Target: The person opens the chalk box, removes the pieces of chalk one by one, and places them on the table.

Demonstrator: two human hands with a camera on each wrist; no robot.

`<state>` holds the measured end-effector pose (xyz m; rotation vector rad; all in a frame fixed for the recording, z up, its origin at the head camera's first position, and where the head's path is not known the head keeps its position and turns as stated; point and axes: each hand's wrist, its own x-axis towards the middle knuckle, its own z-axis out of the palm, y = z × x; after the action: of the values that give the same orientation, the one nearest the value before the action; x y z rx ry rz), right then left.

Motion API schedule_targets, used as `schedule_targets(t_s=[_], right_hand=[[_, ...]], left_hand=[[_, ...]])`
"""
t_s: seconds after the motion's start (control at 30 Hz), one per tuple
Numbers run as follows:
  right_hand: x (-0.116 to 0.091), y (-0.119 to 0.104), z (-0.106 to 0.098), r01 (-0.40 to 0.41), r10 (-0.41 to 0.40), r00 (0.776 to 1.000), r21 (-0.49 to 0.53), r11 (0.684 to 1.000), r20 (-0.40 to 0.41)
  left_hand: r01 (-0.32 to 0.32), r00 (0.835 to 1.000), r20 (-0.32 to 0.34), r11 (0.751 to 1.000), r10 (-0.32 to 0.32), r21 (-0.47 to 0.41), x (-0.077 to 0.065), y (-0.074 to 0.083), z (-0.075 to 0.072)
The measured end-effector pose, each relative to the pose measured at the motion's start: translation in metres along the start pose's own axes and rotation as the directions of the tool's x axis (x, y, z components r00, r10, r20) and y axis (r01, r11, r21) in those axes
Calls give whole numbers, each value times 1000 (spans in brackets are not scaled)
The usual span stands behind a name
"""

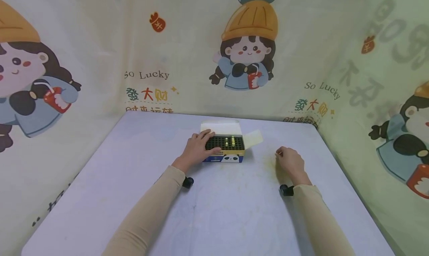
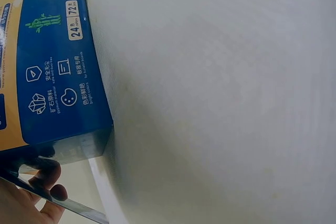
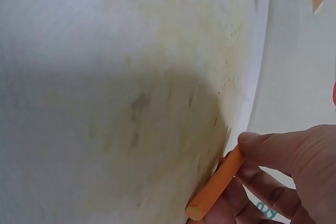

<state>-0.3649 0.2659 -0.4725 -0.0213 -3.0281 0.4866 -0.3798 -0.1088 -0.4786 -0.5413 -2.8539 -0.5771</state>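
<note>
A chalk box [image 1: 231, 158], blue and yellow with a panda face, stands with its lid up on the table. Its black holder [image 1: 219, 141] has many holes, and several pale yellow chalk sticks [image 1: 233, 141] stand in the right part. My left hand [image 1: 197, 148] grips the box's left end, thumb along the front top edge; fingers [image 2: 47, 179] show beside that end in the left wrist view. To the right of the box, my right hand [image 1: 291, 161] pinches an orange chalk stick [image 3: 218, 184] between thumb and fingers, low over the table. A bit more orange shows beneath it.
The box's white lid [image 1: 221, 127] leans up at the back, and a side flap [image 1: 253, 138] sticks out to the right. Yellowish smudges mark the white table [image 1: 234, 204]. A printed cloth [image 1: 191, 62] hangs behind and along the sides.
</note>
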Motion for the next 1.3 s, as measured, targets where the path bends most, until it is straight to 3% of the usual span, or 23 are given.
schedule_targets(t_s=[1.3], right_hand=[[1, 13, -6, 0, 0, 999, -1, 1000, 35]], left_hand=[[-1, 1000, 12, 1000, 1, 7, -2, 5, -6]])
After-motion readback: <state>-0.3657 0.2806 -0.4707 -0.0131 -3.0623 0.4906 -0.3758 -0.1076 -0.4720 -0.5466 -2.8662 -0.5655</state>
